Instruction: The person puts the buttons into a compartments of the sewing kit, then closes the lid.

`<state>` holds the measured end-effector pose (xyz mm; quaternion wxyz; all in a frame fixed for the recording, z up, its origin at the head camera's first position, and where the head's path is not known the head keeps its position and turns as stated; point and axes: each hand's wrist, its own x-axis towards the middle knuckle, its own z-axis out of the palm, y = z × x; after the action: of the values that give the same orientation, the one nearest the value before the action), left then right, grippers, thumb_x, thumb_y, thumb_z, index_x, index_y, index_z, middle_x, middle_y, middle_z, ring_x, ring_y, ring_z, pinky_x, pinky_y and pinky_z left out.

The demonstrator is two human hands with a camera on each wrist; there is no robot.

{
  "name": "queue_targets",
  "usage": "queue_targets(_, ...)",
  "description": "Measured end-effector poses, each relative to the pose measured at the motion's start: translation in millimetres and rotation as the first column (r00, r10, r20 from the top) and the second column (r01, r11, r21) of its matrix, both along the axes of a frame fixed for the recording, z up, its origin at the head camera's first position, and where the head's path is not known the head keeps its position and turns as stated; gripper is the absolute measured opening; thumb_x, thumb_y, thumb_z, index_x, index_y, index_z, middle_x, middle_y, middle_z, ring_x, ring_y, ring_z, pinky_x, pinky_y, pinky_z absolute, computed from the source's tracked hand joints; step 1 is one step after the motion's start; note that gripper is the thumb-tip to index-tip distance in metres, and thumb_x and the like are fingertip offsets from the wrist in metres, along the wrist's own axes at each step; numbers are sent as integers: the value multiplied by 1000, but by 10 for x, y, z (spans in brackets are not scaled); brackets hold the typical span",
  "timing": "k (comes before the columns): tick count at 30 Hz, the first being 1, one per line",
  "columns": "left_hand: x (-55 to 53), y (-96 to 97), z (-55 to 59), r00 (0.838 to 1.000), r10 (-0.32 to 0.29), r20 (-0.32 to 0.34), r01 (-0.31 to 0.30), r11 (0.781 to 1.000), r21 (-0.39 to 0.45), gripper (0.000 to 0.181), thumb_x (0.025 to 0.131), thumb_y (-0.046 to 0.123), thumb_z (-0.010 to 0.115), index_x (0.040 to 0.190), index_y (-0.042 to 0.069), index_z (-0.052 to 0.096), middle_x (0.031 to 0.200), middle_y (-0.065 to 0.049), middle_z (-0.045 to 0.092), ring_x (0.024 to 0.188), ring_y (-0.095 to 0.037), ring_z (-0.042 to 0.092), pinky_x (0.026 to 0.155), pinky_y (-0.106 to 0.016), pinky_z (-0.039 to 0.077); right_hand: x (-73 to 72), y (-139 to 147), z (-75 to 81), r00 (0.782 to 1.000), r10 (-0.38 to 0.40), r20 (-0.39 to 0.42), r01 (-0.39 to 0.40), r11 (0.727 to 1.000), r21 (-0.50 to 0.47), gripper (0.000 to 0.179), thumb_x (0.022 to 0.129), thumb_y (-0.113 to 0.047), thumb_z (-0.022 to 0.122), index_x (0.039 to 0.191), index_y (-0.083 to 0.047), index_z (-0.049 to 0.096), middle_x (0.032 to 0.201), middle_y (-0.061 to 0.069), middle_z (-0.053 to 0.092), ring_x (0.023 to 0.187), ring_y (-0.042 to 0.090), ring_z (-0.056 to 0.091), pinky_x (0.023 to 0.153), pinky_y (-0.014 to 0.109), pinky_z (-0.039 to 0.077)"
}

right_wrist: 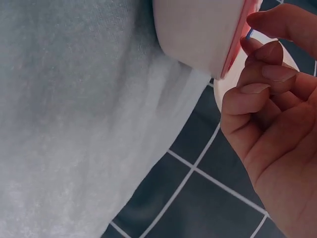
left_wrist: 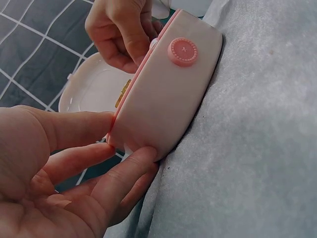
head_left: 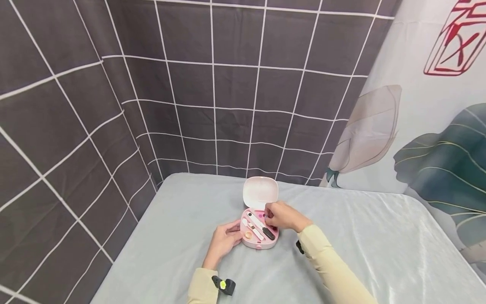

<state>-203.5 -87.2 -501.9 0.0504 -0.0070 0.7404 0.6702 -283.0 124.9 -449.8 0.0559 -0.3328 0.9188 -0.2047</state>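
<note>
A small pink-and-white case (head_left: 247,243) lies on the grey cloth with its white lid (head_left: 260,190) folded back. My left hand (head_left: 221,241) grips its left side, thumb at the pink rim and fingertips on the outer wall. Over the case's right part, my right hand (head_left: 285,215) pinches a thin, blue-edged thing (right_wrist: 250,33) between thumb and index finger; its kind cannot be told. Inside lie a white tool with a black end (head_left: 268,233), a slim white tool (head_left: 256,232) and a round gold-coloured piece (head_left: 248,234). A pink button-shaped knob (left_wrist: 183,52) sits on the front wall.
Pale grey cloth (head_left: 171,236) covers the surface under the case. Behind and to the left hangs a dark curtain with white grid lines (head_left: 235,84). A light leaf-patterned curtain (head_left: 417,109) hangs at the right.
</note>
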Motion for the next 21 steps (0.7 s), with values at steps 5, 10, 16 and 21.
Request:
queue_targets(5, 0, 7, 9, 1000, 6, 5, -6, 1000, -7, 44, 82, 4, 65, 124, -4, 55, 109, -22, 60, 97, -27, 63, 78, -34, 56, -8, -32, -8, 999, 29, -13, -29, 1000, 11, 7, 77, -11, 63, 74, -12, 56, 57, -8, 48, 51, 3, 46, 47, 18, 42)
queue_targets(10, -10, 7, 2, 1000, 7, 6, -7, 1000, -12, 43, 81, 4, 65, 123, -4, 55, 107, -20, 61, 96, -26, 63, 77, -33, 56, -7, -47, -9, 999, 43, -15, -43, 999, 5, 5, 79, -11, 62, 77, -11, 58, 58, -8, 48, 51, 2, 46, 47, 17, 42)
queue_targets(16, -24, -2, -9, 1000, 2, 1, -2, 1000, -12, 43, 81, 3, 65, 123, -4, 55, 107, -20, 61, 96, -26, 63, 77, -34, 56, -14, -47, -14, 999, 53, -3, -53, 999, 3, 4, 80, -9, 62, 79, -10, 58, 59, -8, 49, 51, 1, 47, 47, 17, 43)
queue_targets(21, -17, -1, -3, 1000, 0, 0, 0, 1000, -8, 43, 81, 4, 65, 123, -4, 55, 107, -21, 61, 95, -26, 63, 77, -34, 56, -17, -49, -5, 999, 50, 7, -50, 999, -1, 4, 80, -9, 63, 78, -10, 59, 59, -8, 49, 51, 1, 47, 48, 17, 43)
